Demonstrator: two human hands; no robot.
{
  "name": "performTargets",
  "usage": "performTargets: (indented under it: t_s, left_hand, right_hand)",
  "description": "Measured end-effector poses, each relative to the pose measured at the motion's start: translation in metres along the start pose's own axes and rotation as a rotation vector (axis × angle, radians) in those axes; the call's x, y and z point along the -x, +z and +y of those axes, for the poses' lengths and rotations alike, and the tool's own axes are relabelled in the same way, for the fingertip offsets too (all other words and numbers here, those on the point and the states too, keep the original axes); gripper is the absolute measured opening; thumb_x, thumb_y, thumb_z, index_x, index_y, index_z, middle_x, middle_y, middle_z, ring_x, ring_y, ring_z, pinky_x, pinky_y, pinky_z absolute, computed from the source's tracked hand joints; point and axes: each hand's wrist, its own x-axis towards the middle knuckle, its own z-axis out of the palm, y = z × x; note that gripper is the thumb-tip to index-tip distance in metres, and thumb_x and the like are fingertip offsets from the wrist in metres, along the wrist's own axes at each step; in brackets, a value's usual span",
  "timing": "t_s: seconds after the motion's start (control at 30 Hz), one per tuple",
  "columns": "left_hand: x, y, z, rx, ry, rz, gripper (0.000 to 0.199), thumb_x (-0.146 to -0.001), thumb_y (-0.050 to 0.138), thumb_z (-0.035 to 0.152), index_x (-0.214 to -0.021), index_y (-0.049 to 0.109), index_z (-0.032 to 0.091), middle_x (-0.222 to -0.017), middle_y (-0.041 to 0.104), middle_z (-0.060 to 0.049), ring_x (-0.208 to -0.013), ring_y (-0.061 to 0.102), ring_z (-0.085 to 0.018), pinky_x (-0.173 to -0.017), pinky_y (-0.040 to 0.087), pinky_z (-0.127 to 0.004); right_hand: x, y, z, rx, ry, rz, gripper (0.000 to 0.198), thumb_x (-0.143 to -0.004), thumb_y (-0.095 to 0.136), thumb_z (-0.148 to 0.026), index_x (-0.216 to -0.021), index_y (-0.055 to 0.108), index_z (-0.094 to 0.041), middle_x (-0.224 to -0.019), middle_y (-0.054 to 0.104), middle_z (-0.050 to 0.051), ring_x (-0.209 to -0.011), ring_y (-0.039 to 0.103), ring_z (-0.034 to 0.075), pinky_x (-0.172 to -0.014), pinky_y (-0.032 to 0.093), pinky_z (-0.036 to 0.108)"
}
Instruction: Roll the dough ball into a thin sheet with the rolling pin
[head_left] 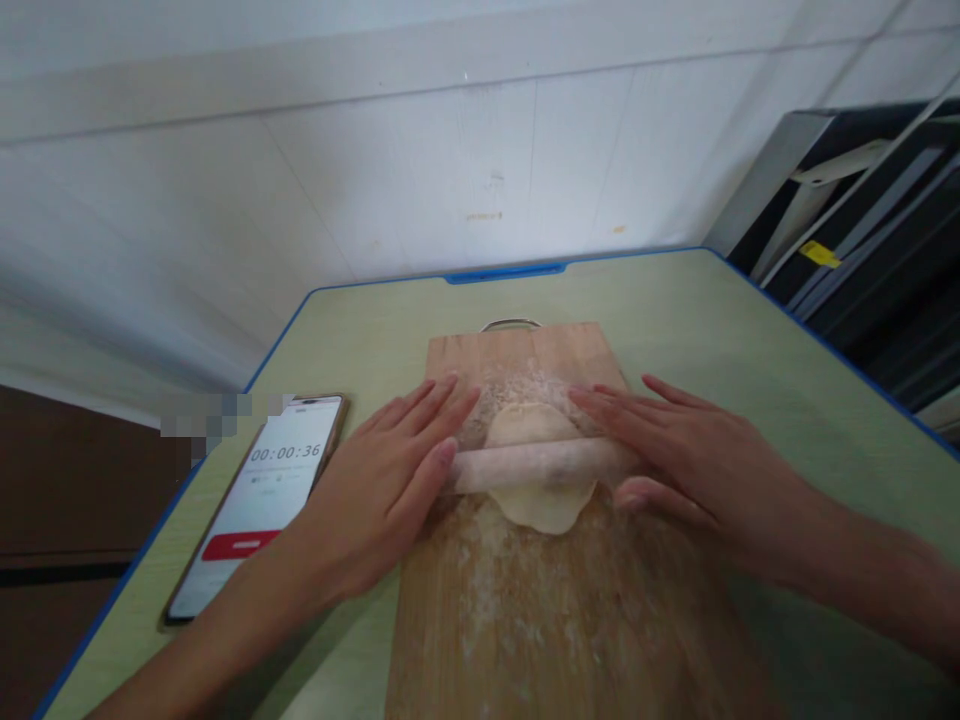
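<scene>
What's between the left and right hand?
In the head view, the rolling pin spans from left hand to right hand, across the dough on the floury wooden board.

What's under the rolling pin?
Dough, lying on the floured board. It shows in front of and behind the rolling pin; the strip directly beneath is covered.

Board [555,620] and phone [277,480] on table [375,345] (blue-edged)
</scene>
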Motion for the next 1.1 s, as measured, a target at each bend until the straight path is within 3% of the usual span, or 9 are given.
performTargets:
  t_s: [0.2, 0.4, 0.6, 0.77, 0.93, 1.1]
  left_hand:
    - [-0.014, -0.001, -0.003, 0.049, -0.061, 0.022, 0.062, -0.097, 0.012, 0.043, -0.148, 0.033, 0.014, -0.157, 0.027, -0.002, -0.145, 0.024, -0.018, -0.119, 0.018, -0.039]
    - [-0.004, 0.0, 0.0, -0.045, -0.004, 0.015, 0.059, -0.098, 0.012, 0.043, -0.146, 0.037, 0.02, -0.154, 0.032, -0.001, -0.144, 0.027, -0.019, -0.118, 0.021, -0.044]
    - [-0.022, -0.003, -0.007, 0.049, -0.035, -0.038, 0.066, -0.096, 0.007, 0.044, -0.149, 0.027, 0.009, -0.158, 0.022, -0.005, -0.146, 0.019, -0.018, -0.119, 0.016, -0.036]
    - [-0.006, -0.002, 0.0, -0.036, -0.01, -0.006, 0.06, -0.098, 0.01, 0.044, -0.148, 0.032, 0.02, -0.157, 0.025, 0.0, -0.146, 0.015, -0.02, -0.119, 0.016, -0.045]
    - [-0.012, -0.002, -0.001, 0.053, -0.051, 0.005, 0.063, -0.097, 0.008, 0.046, -0.15, 0.027, 0.017, -0.157, 0.022, 0.0, -0.146, 0.019, -0.019, -0.119, 0.018, -0.041]
    - [-0.004, -0.001, 0.001, -0.008, -0.033, 0.0, 0.063, -0.097, 0.009, 0.048, -0.149, 0.031, 0.019, -0.157, 0.024, -0.002, -0.146, 0.017, -0.02, -0.119, 0.016, -0.046]
  right_hand:
    - [-0.01, 0.001, 0.004, -0.003, 0.096, 0.0, 0.073, -0.096, 0.012, -0.058, -0.132, 0.053, -0.01, -0.128, 0.062, 0.017, -0.114, 0.062, 0.029, -0.095, 0.049, 0.052]
    - [-0.004, 0.003, -0.002, 0.086, 0.0, 0.018, 0.069, -0.098, 0.016, -0.054, -0.133, 0.051, -0.006, -0.131, 0.059, 0.019, -0.122, 0.056, 0.029, -0.1, 0.044, 0.055]
    - [-0.012, 0.001, 0.004, 0.023, 0.076, -0.038, 0.078, -0.096, 0.008, -0.059, -0.134, 0.049, -0.005, -0.133, 0.058, 0.02, -0.123, 0.055, 0.03, -0.102, 0.042, 0.055]
    - [-0.004, 0.0, 0.0, 0.006, 0.009, -0.018, 0.069, -0.097, 0.016, -0.057, -0.132, 0.052, -0.009, -0.129, 0.062, 0.017, -0.12, 0.058, 0.027, -0.101, 0.046, 0.05]
    - [-0.009, 0.003, 0.004, 0.022, 0.086, 0.0, 0.063, -0.097, 0.021, -0.055, -0.134, 0.052, -0.014, -0.128, 0.063, 0.016, -0.115, 0.061, 0.029, -0.096, 0.049, 0.052]
    - [0.0, 0.002, -0.004, 0.048, 0.027, 0.002, 0.062, -0.098, 0.022, -0.051, -0.134, 0.051, -0.009, -0.131, 0.06, 0.018, -0.12, 0.058, 0.029, -0.099, 0.047, 0.053]
